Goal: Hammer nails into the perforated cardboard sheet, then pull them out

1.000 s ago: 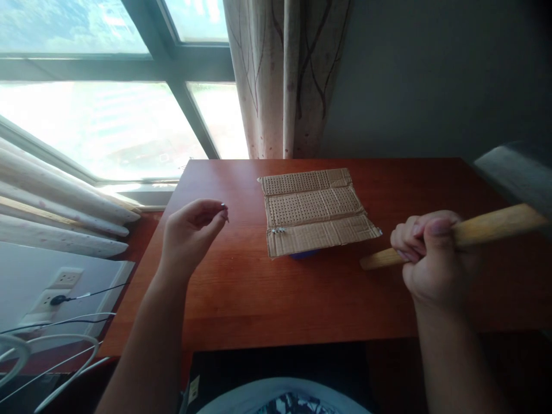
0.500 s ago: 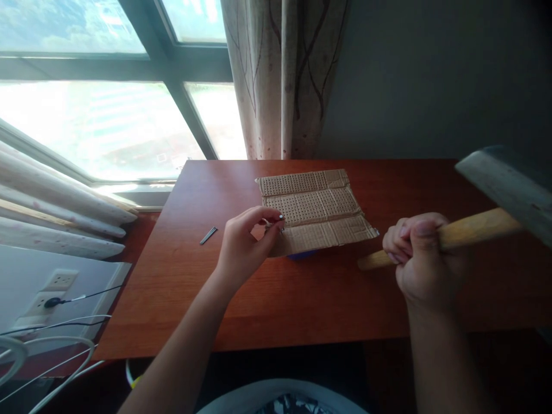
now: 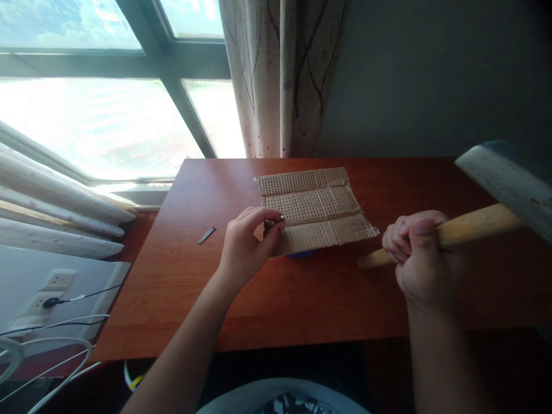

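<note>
Between the thumb and forefinger of my left hand (image 3: 250,238) is a nail (image 3: 282,218), its small round head showing above the fingertips. The nail stands at the left part of a creased cardboard sheet (image 3: 319,207) covered in rows of small holes; its tip is hidden. Something blue (image 3: 302,253) shows under the sheet's near edge. My right hand (image 3: 425,256) is wrapped round the wooden handle of a hammer (image 3: 478,225), whose metal head is raised at the far right, apart from the nail. A few loose nails (image 3: 207,234) lie left of my left hand.
The reddish wooden table (image 3: 172,299) has its left edge near a wall with a socket (image 3: 47,302) and cables. A window (image 3: 95,126) and a patterned curtain (image 3: 263,80) stand behind. A white rounded rim (image 3: 280,385) is at the bottom.
Both hands keep their grips and hold nearly the same places. The view has shifted very slightly.
</note>
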Available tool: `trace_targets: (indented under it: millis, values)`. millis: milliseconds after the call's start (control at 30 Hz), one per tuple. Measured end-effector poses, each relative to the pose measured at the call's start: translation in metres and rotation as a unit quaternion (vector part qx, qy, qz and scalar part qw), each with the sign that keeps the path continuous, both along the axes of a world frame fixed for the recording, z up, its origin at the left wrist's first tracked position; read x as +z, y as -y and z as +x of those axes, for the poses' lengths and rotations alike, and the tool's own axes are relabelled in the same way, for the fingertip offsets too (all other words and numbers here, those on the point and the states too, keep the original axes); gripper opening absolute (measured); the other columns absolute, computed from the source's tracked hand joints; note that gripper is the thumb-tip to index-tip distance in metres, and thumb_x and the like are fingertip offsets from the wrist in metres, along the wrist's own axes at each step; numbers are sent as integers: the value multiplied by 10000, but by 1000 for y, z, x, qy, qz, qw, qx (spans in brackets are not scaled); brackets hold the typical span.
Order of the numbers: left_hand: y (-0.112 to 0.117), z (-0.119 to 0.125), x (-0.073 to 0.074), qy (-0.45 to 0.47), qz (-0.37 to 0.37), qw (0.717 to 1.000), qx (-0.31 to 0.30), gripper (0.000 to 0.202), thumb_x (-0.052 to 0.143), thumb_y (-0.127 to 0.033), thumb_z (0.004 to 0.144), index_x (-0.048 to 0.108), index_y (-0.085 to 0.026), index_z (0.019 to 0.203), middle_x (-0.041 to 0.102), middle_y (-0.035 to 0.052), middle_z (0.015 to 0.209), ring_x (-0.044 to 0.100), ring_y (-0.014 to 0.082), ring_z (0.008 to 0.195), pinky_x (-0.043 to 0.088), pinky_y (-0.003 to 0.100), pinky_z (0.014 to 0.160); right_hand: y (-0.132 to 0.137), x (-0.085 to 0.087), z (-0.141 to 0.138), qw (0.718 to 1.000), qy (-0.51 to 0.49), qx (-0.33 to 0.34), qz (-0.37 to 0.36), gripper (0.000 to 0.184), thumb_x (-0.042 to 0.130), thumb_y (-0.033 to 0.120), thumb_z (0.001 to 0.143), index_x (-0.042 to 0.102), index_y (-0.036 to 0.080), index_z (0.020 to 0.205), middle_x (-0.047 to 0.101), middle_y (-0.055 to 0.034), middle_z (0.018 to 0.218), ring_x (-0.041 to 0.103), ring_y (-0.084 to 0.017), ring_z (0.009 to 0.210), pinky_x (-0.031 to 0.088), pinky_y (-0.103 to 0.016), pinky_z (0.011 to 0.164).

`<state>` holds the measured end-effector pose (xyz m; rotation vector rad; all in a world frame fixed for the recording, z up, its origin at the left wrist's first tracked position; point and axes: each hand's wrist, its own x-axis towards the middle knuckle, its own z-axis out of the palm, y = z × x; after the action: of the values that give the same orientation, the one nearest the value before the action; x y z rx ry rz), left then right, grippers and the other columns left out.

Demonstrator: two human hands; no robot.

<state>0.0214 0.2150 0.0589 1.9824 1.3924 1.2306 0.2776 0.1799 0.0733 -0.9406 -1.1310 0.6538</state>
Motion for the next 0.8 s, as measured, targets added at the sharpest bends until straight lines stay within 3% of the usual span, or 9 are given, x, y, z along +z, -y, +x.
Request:
trace_targets:
  millis: [800]
  values:
    - [1, 0, -8, 23, -11, 1000, 8, 61, 686, -240, 835, 711, -202, 875, 751, 31, 879, 689, 177, 808, 558, 297, 793, 0, -4, -3, 999, 38, 19, -16, 308, 629, 356, 938, 532, 199, 691, 408, 68, 529, 341, -64, 417, 261, -219, 398]
